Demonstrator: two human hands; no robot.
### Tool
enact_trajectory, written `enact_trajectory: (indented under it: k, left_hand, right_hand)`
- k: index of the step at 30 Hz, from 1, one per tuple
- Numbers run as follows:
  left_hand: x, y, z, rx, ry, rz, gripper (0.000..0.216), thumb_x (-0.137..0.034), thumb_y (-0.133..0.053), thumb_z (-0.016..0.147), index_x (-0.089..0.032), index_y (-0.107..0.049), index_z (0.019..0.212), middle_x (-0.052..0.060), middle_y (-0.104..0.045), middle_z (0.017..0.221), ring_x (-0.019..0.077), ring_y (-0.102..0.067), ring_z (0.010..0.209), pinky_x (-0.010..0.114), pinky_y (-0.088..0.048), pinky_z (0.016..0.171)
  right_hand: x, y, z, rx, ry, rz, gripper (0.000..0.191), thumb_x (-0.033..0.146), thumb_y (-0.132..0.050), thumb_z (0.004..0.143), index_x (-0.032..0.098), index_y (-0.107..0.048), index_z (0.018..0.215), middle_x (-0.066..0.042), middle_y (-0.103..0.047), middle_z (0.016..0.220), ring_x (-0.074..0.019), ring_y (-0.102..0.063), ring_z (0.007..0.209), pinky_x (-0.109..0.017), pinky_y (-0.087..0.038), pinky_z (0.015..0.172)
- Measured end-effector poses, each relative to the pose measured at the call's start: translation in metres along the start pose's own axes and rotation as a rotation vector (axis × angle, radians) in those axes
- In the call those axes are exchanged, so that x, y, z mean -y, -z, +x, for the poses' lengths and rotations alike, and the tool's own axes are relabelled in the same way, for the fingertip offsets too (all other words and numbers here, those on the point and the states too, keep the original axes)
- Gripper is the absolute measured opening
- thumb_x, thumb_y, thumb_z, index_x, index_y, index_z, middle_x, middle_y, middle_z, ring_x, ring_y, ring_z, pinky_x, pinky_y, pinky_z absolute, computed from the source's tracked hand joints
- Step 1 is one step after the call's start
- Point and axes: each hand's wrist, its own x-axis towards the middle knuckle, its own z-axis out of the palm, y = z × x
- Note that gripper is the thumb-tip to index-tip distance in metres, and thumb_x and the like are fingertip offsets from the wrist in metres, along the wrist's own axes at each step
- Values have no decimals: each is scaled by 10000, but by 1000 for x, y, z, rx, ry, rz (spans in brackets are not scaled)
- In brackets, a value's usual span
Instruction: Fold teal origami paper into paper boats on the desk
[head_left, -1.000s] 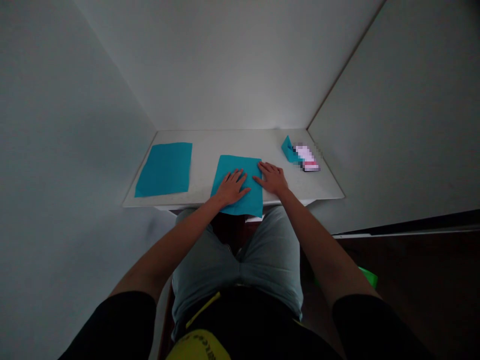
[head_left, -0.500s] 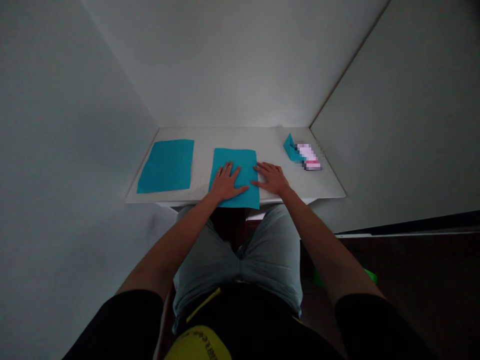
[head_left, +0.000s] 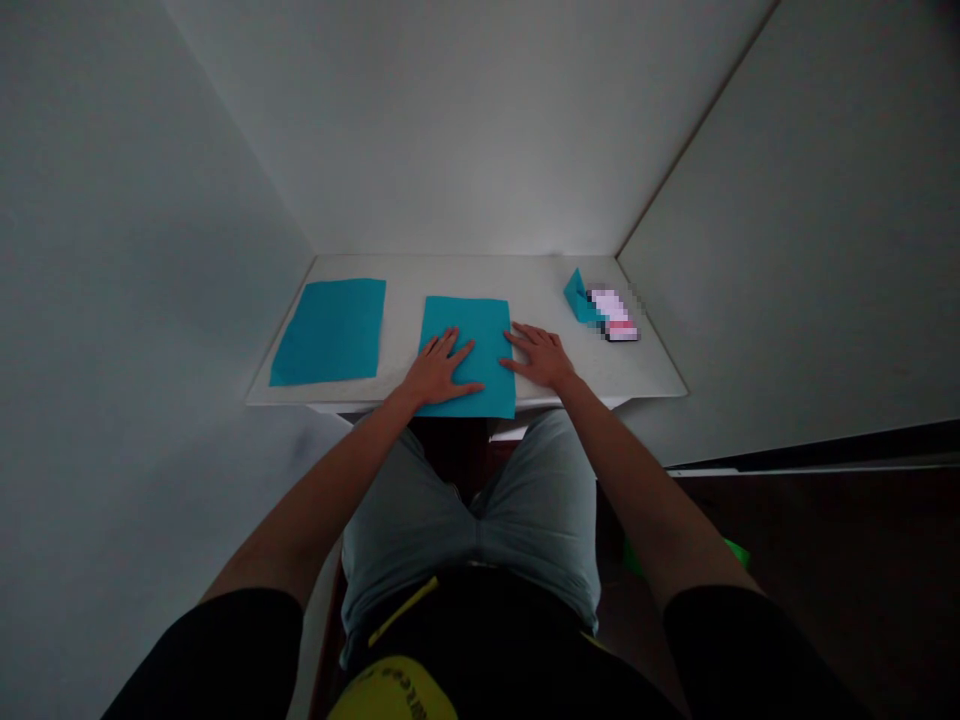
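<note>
left hand (head_left: pixel 437 372): fingers spread flat, covering part of blue sheet (head_left: pixel 484 318) | right hand (head_left: pixel 543 358): fingers splayed over its right edge | pixelated object (head_left: pixel 615 312), perhaps a phone, outline obscured

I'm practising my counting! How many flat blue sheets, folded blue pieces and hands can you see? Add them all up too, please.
Flat sheets: 2
Folded piece: 1
Hands: 2
Total: 5
</note>
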Motion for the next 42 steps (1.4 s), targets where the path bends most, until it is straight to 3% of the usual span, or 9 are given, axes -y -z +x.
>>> enact_trajectory:
  k: [13, 24, 31, 35, 39, 42]
  left_hand:
    - [-4, 2, -5, -14, 32, 17, 1081, -836, -597, 911, -217, -306, 1747, 136, -143, 1843, 370, -97, 1711, 522, -101, 1385]
    - [-4, 3, -4, -10, 43, -44, 1082, -840, -616, 896, -229, -329, 1741, 132, -136, 1846, 368, -87, 1712, 522, -76, 1387]
    - [-2, 0, -2, -35, 60, -112, 913, -759, -527, 988, -235, -374, 1720, 109, -210, 1834, 337, -119, 1712, 511, -88, 1388]
    - [6, -5, 5, -147, 288, -181, 902, -691, -452, 1036, -117, -311, 1718, 194, -254, 1808, 352, -184, 1697, 521, -163, 1375]
    - [19, -5, 14, -257, 566, -226, 1057, -692, -671, 908, -100, -282, 1693, 258, -231, 1794, 426, -186, 1682, 598, -192, 1353]
    - [26, 1, 20, -237, 643, -252, 1077, -635, -832, 786, -134, -374, 1621, 270, -305, 1750, 452, -263, 1646, 602, -234, 1339]
  right_hand:
    - [27, -5, -8, -66, 16, 95, 761, 756, -544, 1007, 292, -545, 1611, -92, -464, 1718, -362, -430, 1546, -582, -349, 1245]
    - [28, -4, -8, -50, 0, 112, 775, 782, -525, 1001, 284, -568, 1593, -108, -502, 1689, -391, -458, 1502, -600, -358, 1213]
    - [27, -5, -3, -51, -43, 113, 595, 636, -407, 1095, 328, -609, 1562, -62, -537, 1667, -380, -466, 1484, -610, -376, 1199]
    - [28, -4, -2, -41, -42, 106, 579, 594, -375, 1110, 320, -613, 1560, -60, -545, 1661, -377, -465, 1482, -609, -386, 1197]
    - [29, -2, -3, -43, -35, 93, 580, 588, -380, 1111, 292, -622, 1546, -74, -549, 1654, -366, -474, 1475, -590, -400, 1190]
    - [29, -1, -3, -56, -26, 102, 582, 597, -405, 1103, 279, -629, 1536, -88, -558, 1644, -370, -481, 1467, -586, -405, 1181]
